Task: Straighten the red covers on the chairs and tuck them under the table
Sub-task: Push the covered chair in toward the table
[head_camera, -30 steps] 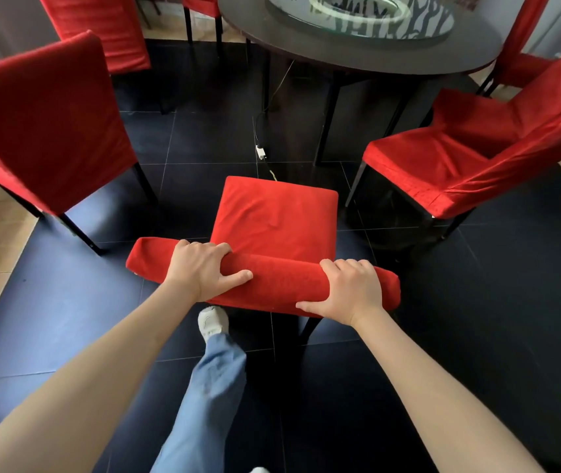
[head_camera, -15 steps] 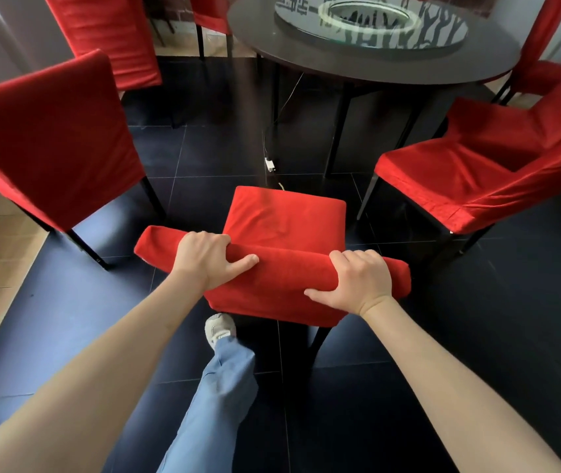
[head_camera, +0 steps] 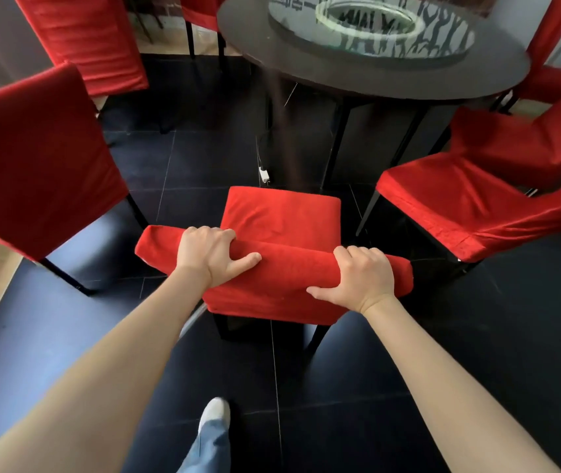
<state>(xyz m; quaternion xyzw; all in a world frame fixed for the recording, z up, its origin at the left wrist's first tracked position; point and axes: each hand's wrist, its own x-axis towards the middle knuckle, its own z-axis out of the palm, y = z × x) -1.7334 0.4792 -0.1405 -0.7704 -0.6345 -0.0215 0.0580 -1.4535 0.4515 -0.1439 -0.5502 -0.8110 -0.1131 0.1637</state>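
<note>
head view: chair (head_camera: 282,213) backrest under both hands' grip

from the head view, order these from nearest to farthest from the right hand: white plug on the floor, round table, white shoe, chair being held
From the right hand:
1. Held chair, gripped at its backrest top.
2. White plug, on the floor ahead, to the left.
3. White shoe, behind, near the bottom edge; close to the plug in rank.
4. Round table, farthest ahead.
</note>
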